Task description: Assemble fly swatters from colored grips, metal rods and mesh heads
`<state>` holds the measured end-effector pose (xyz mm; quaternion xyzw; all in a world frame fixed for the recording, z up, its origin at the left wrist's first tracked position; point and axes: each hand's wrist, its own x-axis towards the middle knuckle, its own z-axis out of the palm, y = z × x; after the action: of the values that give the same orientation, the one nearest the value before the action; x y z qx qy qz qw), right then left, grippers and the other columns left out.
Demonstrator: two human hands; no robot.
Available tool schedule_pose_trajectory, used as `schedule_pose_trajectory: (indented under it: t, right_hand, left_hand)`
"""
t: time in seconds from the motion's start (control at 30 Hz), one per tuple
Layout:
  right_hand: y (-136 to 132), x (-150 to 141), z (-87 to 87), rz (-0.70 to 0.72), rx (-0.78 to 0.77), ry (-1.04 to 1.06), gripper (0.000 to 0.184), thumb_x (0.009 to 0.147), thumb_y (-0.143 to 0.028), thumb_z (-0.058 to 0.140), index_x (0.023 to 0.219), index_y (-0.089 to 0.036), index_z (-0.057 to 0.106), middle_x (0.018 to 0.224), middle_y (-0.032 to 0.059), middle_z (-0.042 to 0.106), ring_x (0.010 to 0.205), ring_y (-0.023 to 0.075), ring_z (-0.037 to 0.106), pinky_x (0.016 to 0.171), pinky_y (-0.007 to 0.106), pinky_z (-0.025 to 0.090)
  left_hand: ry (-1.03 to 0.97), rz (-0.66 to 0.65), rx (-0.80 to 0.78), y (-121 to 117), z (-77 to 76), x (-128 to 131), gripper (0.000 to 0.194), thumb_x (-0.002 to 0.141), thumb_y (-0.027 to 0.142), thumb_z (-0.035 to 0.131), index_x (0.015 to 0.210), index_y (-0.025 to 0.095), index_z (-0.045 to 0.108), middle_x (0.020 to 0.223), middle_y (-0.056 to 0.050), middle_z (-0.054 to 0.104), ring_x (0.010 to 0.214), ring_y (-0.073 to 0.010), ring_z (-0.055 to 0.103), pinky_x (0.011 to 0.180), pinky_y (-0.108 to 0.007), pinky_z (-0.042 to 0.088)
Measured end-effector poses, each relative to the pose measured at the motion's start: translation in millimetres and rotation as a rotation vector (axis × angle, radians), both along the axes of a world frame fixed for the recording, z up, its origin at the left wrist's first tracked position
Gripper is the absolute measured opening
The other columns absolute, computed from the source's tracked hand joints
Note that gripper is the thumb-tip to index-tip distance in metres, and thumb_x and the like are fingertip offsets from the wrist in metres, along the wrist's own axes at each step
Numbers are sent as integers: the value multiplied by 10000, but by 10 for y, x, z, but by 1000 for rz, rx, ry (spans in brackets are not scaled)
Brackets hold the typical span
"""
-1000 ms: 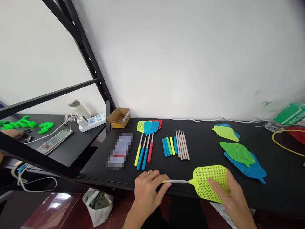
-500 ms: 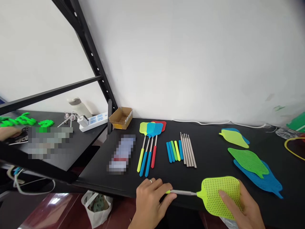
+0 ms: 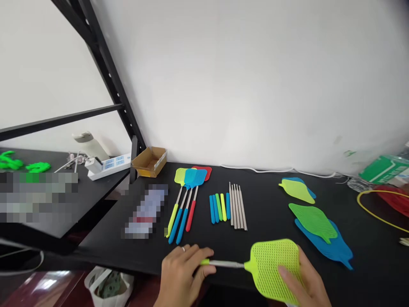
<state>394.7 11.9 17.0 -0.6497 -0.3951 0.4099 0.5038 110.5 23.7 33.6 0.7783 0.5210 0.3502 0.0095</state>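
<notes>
A yellow-green fly swatter [image 3: 271, 262] lies across the front of the black table between my hands. My left hand [image 3: 182, 273] is closed around its handle, most of which the fingers hide. At the other end, my right hand [image 3: 308, 281] grips the mesh head, thumb on top and fingers behind. A bare metal rod joins handle and head. Beyond my left hand rest several complete fly swatters with yellow, blue and red handles [image 3: 191, 216]. Loose coloured handle grips [image 3: 217, 208] and metal rods [image 3: 238, 207] lie in rows beside them.
On the right are loose swatter heads: green [image 3: 313, 221] over blue [image 3: 340, 251], and yellow [image 3: 297, 190] over another blue. A cardboard box [image 3: 149, 162] sits at the back left, near a black metal rack post [image 3: 110, 81]. A power strip [image 3: 110, 166] is on the adjoining table.
The camera has turned somewhat to the right, so the scene sits further left in view. Both hands keep hold of the yellow-green fly swatter in much the same pose.
</notes>
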Motion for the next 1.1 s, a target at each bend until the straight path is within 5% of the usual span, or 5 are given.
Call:
schedule_pose_trajectory:
  t: [0.13, 0.27, 0.63, 0.9, 1.1]
  right_hand:
    - [122, 103, 109, 309, 173, 95, 487, 833, -515, 635, 1236, -250, 569, 617, -3, 527, 514, 189, 516, 450, 296, 404]
    - [136, 56, 230, 439, 221, 23, 375, 879, -463, 600, 1172, -229, 603, 597, -41, 385, 531, 139, 385, 479, 264, 308]
    - [40, -58, 239, 454, 363, -188, 274, 879, -445, 552, 970, -211, 661, 591, -26, 440, 566, 160, 436, 549, 280, 345]
    - [-25, -77, 212, 467, 423, -229, 236, 877, -420, 539, 922, -223, 661, 582, -24, 463, 571, 175, 460, 562, 280, 356]
    - [-49, -109, 218, 453, 433, -276, 228, 888, -410, 529, 908, -232, 671, 579, -27, 478, 581, 180, 501, 579, 282, 382]
  left_hand:
    - [-166, 89, -88, -51, 38, 44, 232, 973, 367, 497, 1111, 325, 679, 1000, -10, 732, 859, -178, 690, 718, -259, 521]
    - [-312, 113, -129, -62, 145, 35, 358, 1001, 294, 403, 1331, 290, 543, 1178, -54, 682, 959, -181, 685, 755, -256, 536]
    - [186, 473, 50, 356, 251, -259, 385, 953, 172, 363, 1175, 208, 677, 979, -109, 697, 952, -264, 603, 840, -354, 444]
    - [268, 469, -7, 442, 228, -198, 336, 944, 229, 430, 1174, 201, 673, 1155, -127, 677, 1079, -307, 563, 849, -404, 438]
    - [247, 335, 118, 30, 92, 39, 351, 953, 270, 459, 1264, 231, 620, 1452, -111, 502, 1331, -317, 437, 1029, -471, 392]
